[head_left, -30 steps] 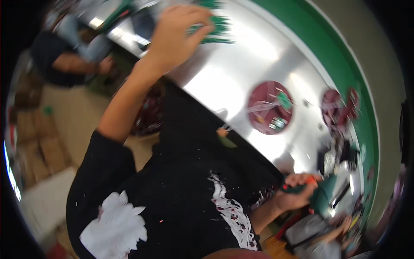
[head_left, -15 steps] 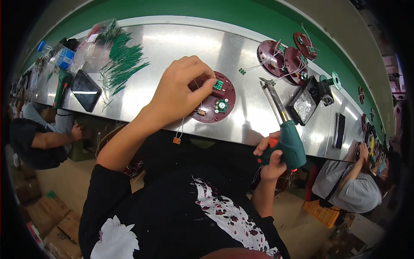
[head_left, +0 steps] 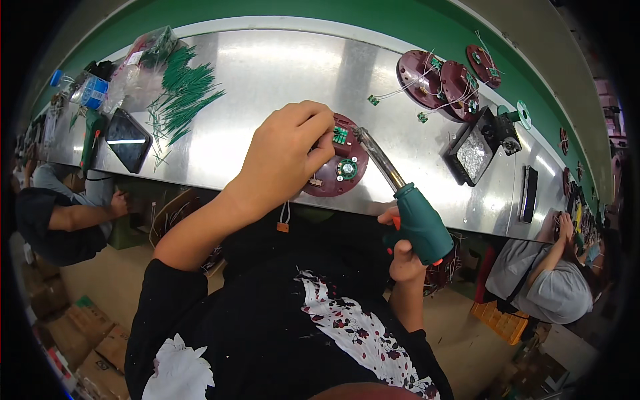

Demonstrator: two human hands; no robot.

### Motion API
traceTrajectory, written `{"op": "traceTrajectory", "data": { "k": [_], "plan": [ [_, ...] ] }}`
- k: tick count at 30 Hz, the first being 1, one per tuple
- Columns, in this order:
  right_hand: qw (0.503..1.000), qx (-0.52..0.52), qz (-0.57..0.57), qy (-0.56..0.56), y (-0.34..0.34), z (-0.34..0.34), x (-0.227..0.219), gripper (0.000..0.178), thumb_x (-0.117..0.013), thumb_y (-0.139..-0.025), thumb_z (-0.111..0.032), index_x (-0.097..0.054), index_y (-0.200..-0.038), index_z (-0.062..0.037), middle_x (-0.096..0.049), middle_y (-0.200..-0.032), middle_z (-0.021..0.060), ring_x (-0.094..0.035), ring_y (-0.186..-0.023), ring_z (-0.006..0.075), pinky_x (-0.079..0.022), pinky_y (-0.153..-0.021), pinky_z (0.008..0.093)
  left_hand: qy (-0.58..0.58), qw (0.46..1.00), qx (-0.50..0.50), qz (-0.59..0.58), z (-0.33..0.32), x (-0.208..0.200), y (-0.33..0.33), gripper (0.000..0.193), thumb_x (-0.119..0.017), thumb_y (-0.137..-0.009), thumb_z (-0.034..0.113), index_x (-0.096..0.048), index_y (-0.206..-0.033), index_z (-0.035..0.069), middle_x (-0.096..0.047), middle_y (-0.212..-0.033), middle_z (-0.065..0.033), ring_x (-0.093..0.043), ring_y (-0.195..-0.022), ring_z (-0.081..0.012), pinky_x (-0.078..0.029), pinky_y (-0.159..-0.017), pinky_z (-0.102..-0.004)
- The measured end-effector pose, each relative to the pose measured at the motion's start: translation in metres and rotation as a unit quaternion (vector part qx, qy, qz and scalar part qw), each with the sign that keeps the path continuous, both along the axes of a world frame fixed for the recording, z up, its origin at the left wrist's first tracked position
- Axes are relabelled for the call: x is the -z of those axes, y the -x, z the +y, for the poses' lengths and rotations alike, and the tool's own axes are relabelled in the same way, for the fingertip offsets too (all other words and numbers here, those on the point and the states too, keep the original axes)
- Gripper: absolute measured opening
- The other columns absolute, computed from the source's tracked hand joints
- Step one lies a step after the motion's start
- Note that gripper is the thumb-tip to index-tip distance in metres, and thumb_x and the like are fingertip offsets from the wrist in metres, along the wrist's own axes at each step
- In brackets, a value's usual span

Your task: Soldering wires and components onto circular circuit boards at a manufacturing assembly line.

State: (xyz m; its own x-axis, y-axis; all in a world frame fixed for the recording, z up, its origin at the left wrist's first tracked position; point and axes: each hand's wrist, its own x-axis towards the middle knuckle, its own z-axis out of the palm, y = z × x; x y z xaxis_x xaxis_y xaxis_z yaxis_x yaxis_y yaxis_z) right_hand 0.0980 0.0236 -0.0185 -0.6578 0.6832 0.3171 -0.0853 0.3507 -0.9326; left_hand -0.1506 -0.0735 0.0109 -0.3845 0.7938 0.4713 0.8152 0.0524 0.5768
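A round maroon housing (head_left: 333,189) lies on the metal bench at the near edge, with a small green circuit board (head_left: 341,135) and a round green-rimmed part (head_left: 347,169) on it. My left hand (head_left: 283,153) is over its left side, fingers pinched together; whatever they hold is hidden. In my right hand (head_left: 404,259) is a dark green soldering gun (head_left: 425,223), gripped by its handle. Its long metal tip points up and left, close to the board's right end; contact cannot be made out. A small orange connector (head_left: 283,227) hangs on white wires over the bench edge.
Green wires (head_left: 183,93) lie in a heap at left, beside a phone (head_left: 128,141) and a plastic bottle (head_left: 91,91). At right are more maroon housings (head_left: 419,80), a black tray (head_left: 472,155) and a solder spool (head_left: 524,115). People sit at both sides.
The soldering gun has moved left in my right hand, bringing its tip from beside the other housings to the circuit board. My left hand stays pinched over the housing.
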Motion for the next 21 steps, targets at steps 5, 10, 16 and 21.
{"op": "traceTrajectory", "data": {
  "k": [5,10,16,21],
  "plan": [
    [1.0,0.024,0.005,-0.005,0.002,0.0,0.004,0.065,-0.071,-0.093,-0.059,-0.071,-0.106,0.0046,-0.071,-0.088,0.0103,-0.067,-0.079,0.0191,-0.054,-0.071,0.0312,0.015,1.0,-0.024,0.003,-0.001,-0.003,-0.005,0.009,-0.071,-0.086,0.002,-0.066,-0.093,0.002,-0.072,-0.107,-0.0114,-0.071,-0.09,-0.0308,-0.059,-0.077,-0.0369],
    [0.998,0.037,-0.008,0.047,0.006,-0.007,0.0,0.066,-0.073,-0.093,-0.058,-0.07,-0.107,0.006,-0.069,-0.086,0.0101,-0.066,-0.071,0.0168,-0.054,-0.067,0.0296,0.007,0.999,-0.037,0.009,0.0,0.001,-0.007,0.01,-0.071,-0.085,0.002,-0.066,-0.093,0.001,-0.072,-0.107,-0.0117,-0.071,-0.09,-0.031,-0.059,-0.077,-0.0369],
    [0.999,0.026,-0.012,0.022,-0.001,-0.005,0.006,0.066,-0.074,-0.092,-0.058,-0.069,-0.109,0.0067,-0.068,-0.089,0.0109,-0.065,-0.071,0.015,-0.053,-0.067,0.028,-0.001,0.999,-0.045,0.009,-0.001,0.001,-0.009,0.009,-0.071,-0.085,0.002,-0.066,-0.093,0.001,-0.073,-0.106,-0.0116,-0.071,-0.09,-0.0309,-0.058,-0.077,-0.0372],
    [1.0,0.01,-0.028,-0.004,-0.009,0.0,0.012,0.065,-0.074,-0.092,-0.057,-0.07,-0.109,0.0063,-0.068,-0.091,0.0119,-0.065,-0.071,0.015,-0.053,-0.067,0.0278,-0.011,0.999,-0.046,0.018,-0.001,0.002,-0.009,0.009,-0.071,-0.084,0.002,-0.067,-0.092,0.002,-0.073,-0.105,-0.0112,-0.071,-0.09,-0.0308,-0.058,-0.078,-0.0374]
  ]
}}
